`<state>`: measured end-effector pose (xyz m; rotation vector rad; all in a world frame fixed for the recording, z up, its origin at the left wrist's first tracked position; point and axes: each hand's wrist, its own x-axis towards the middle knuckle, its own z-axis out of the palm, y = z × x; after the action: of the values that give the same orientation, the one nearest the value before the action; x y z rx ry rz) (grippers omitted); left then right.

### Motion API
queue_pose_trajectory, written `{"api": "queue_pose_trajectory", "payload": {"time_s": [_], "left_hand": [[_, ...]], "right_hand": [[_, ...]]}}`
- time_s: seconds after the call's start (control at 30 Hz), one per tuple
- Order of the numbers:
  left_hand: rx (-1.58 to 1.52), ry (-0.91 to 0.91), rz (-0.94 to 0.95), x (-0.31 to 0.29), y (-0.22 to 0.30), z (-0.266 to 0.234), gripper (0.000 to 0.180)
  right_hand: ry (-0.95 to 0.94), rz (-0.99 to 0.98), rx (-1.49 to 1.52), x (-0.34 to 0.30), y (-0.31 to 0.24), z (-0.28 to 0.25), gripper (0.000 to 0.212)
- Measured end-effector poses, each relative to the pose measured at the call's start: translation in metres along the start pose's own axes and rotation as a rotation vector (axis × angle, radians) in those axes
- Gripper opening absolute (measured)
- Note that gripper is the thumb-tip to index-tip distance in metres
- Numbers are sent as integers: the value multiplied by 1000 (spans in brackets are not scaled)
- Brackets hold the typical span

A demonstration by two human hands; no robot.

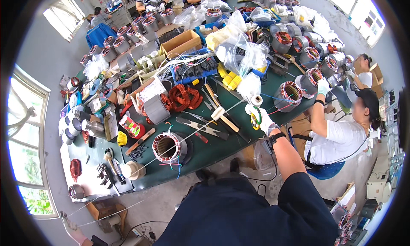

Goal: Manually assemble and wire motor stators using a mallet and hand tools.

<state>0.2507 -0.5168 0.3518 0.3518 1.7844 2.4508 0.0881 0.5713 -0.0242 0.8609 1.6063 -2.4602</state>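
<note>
White cord stretches taut between two gloved hands across the green table [222,150].
Right hand [264,121] pinches the cord [188,139] near a thread spool [256,101], grip closed on it; left hand [72,229], low at the near left, is clamped on the other end, keeping the line straight over the copper-wound stator [168,147] lying on its side.

My gloved right hand [265,121] reaches out over the green table [222,147], fingers curled; my gloved left hand [73,229] hangs low, well off the table's near end.
</note>
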Motion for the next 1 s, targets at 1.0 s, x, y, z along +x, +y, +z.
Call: {"api": "queue_pose_trajectory", "payload": {"time_s": [1.0], "left_hand": [[-321,523,125,214,-246,366,53]], "right_hand": [[-240,155,-755,-206,-80,-19,17]]}}
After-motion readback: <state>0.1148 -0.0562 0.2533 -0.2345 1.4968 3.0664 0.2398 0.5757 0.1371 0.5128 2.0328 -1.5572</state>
